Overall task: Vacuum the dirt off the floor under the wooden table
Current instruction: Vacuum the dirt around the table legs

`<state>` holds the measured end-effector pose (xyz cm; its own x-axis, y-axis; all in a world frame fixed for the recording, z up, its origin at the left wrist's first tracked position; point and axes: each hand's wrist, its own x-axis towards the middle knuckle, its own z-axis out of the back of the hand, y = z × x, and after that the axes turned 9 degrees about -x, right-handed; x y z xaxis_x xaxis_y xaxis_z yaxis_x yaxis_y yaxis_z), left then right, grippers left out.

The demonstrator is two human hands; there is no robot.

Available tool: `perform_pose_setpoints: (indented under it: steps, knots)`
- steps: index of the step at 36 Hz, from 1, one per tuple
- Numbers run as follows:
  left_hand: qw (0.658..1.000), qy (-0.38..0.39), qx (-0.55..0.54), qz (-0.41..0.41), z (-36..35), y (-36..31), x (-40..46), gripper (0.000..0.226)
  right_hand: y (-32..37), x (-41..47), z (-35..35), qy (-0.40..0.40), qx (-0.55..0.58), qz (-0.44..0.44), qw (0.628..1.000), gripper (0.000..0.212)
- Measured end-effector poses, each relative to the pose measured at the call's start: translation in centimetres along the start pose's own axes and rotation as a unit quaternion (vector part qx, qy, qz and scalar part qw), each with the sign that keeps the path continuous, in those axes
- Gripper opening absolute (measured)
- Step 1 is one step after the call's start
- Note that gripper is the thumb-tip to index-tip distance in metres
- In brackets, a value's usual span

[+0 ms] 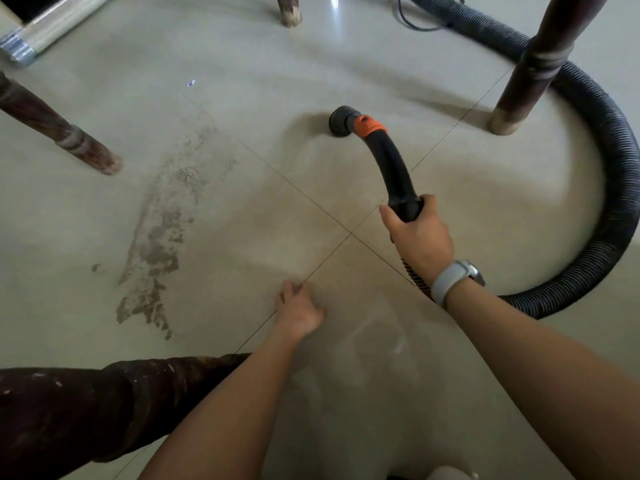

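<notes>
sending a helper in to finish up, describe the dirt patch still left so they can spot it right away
Start at the tiled floor between the wooden table legs. The dirt patch is a long grey-brown gritty streak left of where the tile lines cross, running from near the left leg back toward the camera. The vacuum nozzle sits well to its right, where the tiles carry no such grit.

The floor [242, 81] is pale glossy tile with thin dark grout lines crossing near the middle. A long patch of brown dirt [162, 237] lies on it left of centre, with a small speck [96, 267] just beside its lower part. Four dark wooden table legs [86, 147] stand on the tiles. A black ribbed hose [620, 188] curves across the floor at right. The left hand [299, 311] rests on a grout line.
</notes>
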<state>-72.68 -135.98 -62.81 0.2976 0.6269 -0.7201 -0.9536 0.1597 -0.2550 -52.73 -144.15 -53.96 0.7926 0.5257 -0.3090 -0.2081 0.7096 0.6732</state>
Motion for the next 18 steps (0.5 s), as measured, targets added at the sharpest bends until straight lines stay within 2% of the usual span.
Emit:
perform_pose_setpoints:
  steps: [5,8,11,15,18]
  knots:
    - [1.0,0.009,0.005,-0.008,0.6,0.0,-0.3,0.073,0.5,-1.4,-0.8,0.056,-0.054,0.08,0.994,0.041]
    - [1.0,0.013,0.012,-0.018,1.0,-0.2,-0.8,0.071,-0.5,-3.5,-1.1,0.05,-0.118,0.112,0.985,0.043]
    - [1.0,0.016,0.009,-0.017,1.1,-0.2,-0.9,0.07,-1.9,-4.7,-0.6,0.028,-0.13,0.101,0.986,0.05]
    - [1.0,0.015,-0.012,0.0,1.1,-0.4,-1.0,0.067,-2.4,-4.3,0.3,0.006,-0.096,0.064,0.993,0.049]
    - [1.0,0.015,-0.019,0.001,1.3,-0.5,-1.5,0.064,-1.5,-3.4,0.0,0.023,-0.064,0.053,0.996,0.047]
